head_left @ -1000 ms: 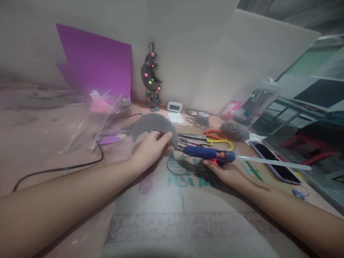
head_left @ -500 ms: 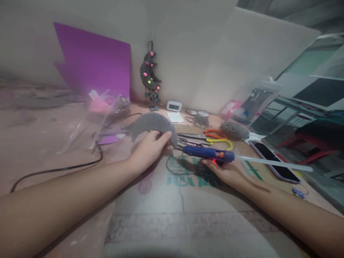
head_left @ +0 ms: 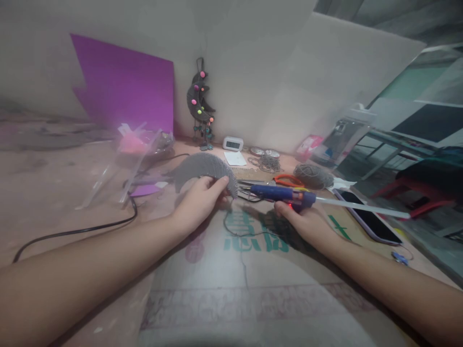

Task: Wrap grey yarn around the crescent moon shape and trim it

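A crescent wrapped in grey yarn (head_left: 206, 166) is pinched near its right tip by my left hand (head_left: 208, 193), thumb on top. My right hand (head_left: 298, 217) grips a blue glue gun (head_left: 273, 193), its small red light lit and a long clear glue stick (head_left: 361, 207) poking out the back. The nozzle points left, a short way from the crescent's tip, and I cannot tell whether glue shows there. From the crescent a loose strand of grey yarn (head_left: 244, 234) trails down over the printed board.
Behind the glue gun lie orange-handled scissors (head_left: 289, 180) and a ball of grey yarn (head_left: 313, 176). A phone (head_left: 369, 217) rests at the right. Farther back are a small clock (head_left: 233, 143), a decorated moon hanging (head_left: 198, 99) and purple card (head_left: 126, 86). A black cord (head_left: 79, 229) crosses the left side.
The glue gun has lifted slightly, and its nozzle has drawn back a little to the right from the crescent's tip. My left hand still holds the crescent in nearly the same place.
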Demonstrator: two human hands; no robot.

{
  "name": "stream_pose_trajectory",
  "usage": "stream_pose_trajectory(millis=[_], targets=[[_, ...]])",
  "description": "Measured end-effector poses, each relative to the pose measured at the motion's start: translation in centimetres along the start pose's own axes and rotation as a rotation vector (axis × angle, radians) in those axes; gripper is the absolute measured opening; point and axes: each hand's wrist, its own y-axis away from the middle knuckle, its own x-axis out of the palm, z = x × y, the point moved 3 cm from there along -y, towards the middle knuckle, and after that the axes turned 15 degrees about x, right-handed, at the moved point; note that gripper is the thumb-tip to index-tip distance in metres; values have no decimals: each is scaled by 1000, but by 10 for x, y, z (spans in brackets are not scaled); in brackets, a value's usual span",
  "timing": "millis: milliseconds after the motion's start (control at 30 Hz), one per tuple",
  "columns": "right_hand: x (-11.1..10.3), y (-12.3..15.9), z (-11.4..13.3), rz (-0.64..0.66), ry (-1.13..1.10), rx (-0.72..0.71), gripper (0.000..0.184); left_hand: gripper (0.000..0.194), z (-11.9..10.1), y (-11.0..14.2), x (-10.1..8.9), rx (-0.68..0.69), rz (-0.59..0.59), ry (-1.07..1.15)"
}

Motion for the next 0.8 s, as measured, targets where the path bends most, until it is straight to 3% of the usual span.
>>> stream_pose_trajectory(millis=[167, 367, 500, 667, 800], targets=[[-13, -11, 0, -76, -81, 43, 51, 35, -1, 0, 2, -9, 5, 12], [-27, -21, 13, -58, -238, -41, 38, 36, -7, 0, 3, 10, 34, 23], [-29, -50, 24, -119, -127, -22, 36, 37, -8, 1, 4, 19, 56, 12], [-9, -104, 36, -90, 61, 64, 33, 37, -7, 1, 5, 24, 56, 34], [17, -144, 35, -71, 84, 100, 36, 36, -11, 1, 5, 22, 42, -13]])
